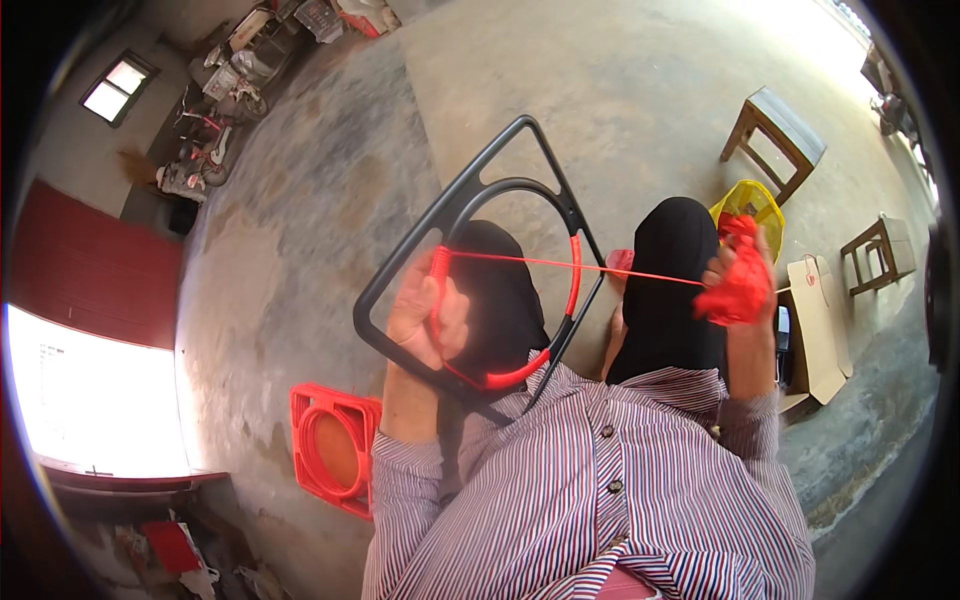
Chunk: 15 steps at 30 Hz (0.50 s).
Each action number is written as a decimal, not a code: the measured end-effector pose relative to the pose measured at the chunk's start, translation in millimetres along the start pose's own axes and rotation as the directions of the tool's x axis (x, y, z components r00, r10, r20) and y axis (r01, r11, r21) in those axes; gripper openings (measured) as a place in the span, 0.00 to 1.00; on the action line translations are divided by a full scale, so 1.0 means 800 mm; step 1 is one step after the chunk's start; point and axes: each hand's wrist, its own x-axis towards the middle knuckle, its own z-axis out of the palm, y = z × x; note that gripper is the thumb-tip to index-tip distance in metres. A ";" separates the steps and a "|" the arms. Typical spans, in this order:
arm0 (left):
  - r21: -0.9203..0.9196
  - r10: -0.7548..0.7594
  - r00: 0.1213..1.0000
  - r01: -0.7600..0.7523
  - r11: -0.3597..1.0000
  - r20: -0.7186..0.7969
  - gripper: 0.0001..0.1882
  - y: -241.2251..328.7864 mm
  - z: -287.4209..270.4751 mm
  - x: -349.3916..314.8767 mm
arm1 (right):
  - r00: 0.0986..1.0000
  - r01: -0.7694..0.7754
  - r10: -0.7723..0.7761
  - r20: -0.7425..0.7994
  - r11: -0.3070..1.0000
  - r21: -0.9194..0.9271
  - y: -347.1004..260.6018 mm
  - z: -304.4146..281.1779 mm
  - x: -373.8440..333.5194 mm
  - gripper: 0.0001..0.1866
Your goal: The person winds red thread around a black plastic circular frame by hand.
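My left hand point(425, 318) is closed around the left side of a black plastic frame point(573, 215), roughly square with a round ring inside, held tilted above my lap. Red cord is wound tightly around parts of the ring, on its left, right and lower stretches. A thin red strand point(620, 271) runs taut from the left winding across the ring to my right hand point(764, 262). That hand, smeared by motion, grips a loose red bundle point(737, 290); whether it is cord or ribbon is hard to tell.
Red plastic frames point(302, 440) lie stacked on the floor at my left. By my right knee are a yellow basket point(768, 205) and an open cardboard box point(822, 335). Two wooden stools point(775, 122) stand farther right. Bicycles point(208, 150) line the far left wall.
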 end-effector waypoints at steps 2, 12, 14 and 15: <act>-0.002 -0.018 0.999 0.018 1.000 -0.044 0.24 -0.006 0.010 0.001 | 0.966 -0.027 0.022 -0.258 0.999 -0.017 0.031 0.046 0.003 0.15; -0.042 -0.040 0.999 0.041 0.998 0.024 0.38 -0.051 0.087 0.007 | 0.943 0.301 -0.038 0.329 0.512 -0.804 0.107 0.177 -0.002 0.12; 0.413 -0.155 0.972 0.069 0.908 0.178 0.36 -0.045 0.085 0.012 | 0.913 0.380 -0.058 0.403 0.478 -0.792 0.114 0.170 -0.001 0.12; 0.410 -0.153 0.972 0.068 0.909 0.178 0.36 -0.047 0.086 0.010 | 0.877 0.455 -0.073 0.476 0.445 -0.771 0.121 0.163 0.001 0.11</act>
